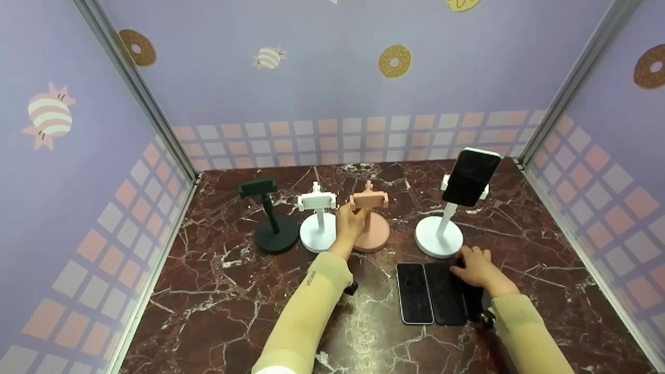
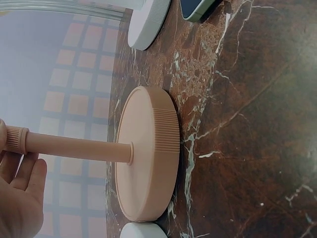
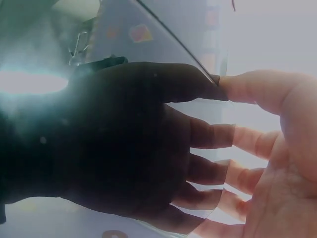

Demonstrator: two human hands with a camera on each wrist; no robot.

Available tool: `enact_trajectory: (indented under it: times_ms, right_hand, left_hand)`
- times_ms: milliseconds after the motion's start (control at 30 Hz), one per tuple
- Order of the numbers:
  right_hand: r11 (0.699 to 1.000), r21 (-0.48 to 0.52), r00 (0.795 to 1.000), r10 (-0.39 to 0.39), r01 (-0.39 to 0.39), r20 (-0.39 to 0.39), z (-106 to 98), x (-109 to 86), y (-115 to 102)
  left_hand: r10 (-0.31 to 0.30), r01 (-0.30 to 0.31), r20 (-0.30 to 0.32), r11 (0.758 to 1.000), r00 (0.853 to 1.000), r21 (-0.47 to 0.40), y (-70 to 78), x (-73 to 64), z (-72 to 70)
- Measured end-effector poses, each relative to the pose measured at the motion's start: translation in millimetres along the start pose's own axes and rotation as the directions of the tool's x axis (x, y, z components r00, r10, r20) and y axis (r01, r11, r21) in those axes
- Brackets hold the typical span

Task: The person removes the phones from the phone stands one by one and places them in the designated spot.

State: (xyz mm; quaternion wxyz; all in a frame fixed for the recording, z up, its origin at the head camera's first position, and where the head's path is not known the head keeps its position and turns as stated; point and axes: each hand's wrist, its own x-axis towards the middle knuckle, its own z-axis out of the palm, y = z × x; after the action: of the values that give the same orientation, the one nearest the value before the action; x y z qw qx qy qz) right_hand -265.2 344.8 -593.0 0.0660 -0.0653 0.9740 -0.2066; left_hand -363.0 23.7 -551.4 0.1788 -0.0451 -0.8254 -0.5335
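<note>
My left hand (image 1: 350, 227) grips the stem of a pink phone stand (image 1: 375, 231), whose round base rests on the table. The left wrist view shows the fingers (image 2: 35, 181) just below the ribbed collar. At the right, my right hand (image 1: 479, 267) holds the far end of a dark smartphone (image 1: 473, 301). In the right wrist view, thumb and fingertips meet the edges of its glossy screen (image 3: 119, 148), which mirrors the hand. Two more smartphones, a white-edged one (image 1: 414, 293) and a black one (image 1: 446, 295), lie side by side to its left.
A black phone stand (image 1: 276, 235) and a white phone stand (image 1: 318, 234) stand left of the pink one. Behind the phones, another white stand (image 1: 439, 238) bears an upright smartphone (image 1: 471, 176). Patterned walls (image 1: 332, 93) enclose the marbled table (image 1: 218, 311).
</note>
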Motion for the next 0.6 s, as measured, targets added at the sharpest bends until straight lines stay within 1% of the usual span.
enact_trajectory:
  times_ms: [267, 500, 600]
  right_hand:
    - [1.0, 0.009, 1.0, 0.008, -0.008, -0.013, 1.7, 0.0, 0.9]
    - [1.0, 0.02, 1.0, 0.007, -0.007, -0.012, 1.0, -1.2, 1.1]
    - [1.0, 0.022, 1.0, -0.003, 0.004, -0.022, 2.0, -1.2, 1.5]
  left_hand:
    - [0.018, -0.017, -0.011, 1.0, 1.0, 0.008, -0.4, -0.7, 0.1]
    - [0.037, -0.037, 0.005, 0.999, 0.999, -0.017, -2.3, -0.2, 0.9]
    - [0.036, -0.036, 0.007, 0.999, 0.999, -0.012, -2.8, -0.4, 1.1]
